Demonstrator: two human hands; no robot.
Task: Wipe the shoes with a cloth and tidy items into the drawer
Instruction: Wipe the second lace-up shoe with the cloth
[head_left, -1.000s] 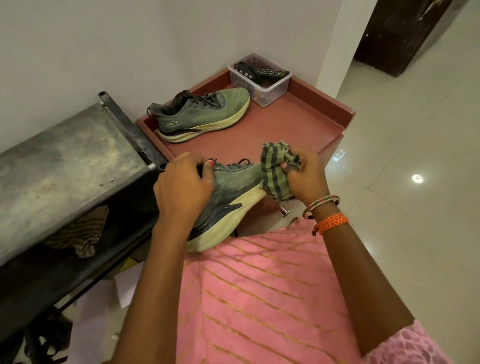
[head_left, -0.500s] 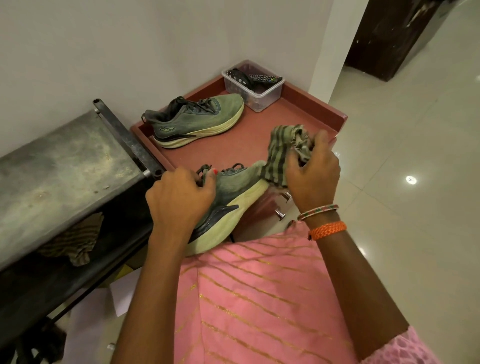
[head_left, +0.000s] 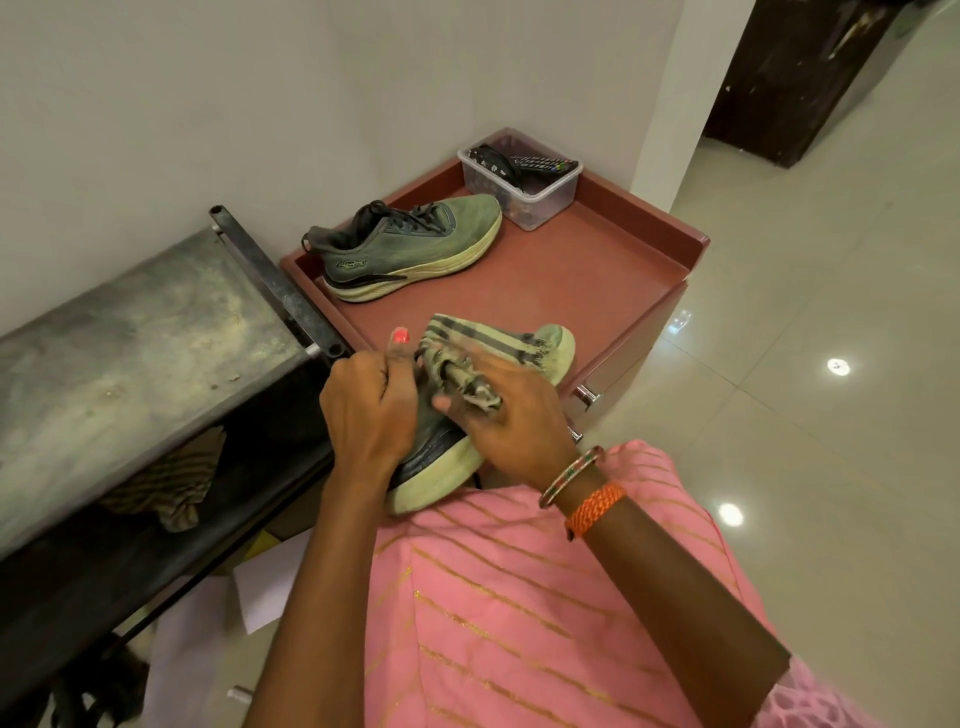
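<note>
Hands first: your left hand (head_left: 371, 410) grips the heel end of the shoe (head_left: 447, 441), thumb up by the collar, while your right hand (head_left: 511, 423) bunches the striped cloth (head_left: 467, 353) and presses it on the shoe's upper. You look to be mid-wipe on this shoe. Next, I'd judge, you need to draw the cloth along toward the toe, keeping the left grip firm so the shoe doesn't twist.

Beyond your hands, the second shoe (head_left: 410, 249) sits on the red cabinet top (head_left: 597, 275), so two shoes in all. Farther back stands one clear box (head_left: 519, 179) of small items. Just right of your right hand, two drawer handles (head_left: 587, 397) show. Left of your left hand, one more cloth (head_left: 166, 483) lies under the metal shelf (head_left: 130, 343).
</note>
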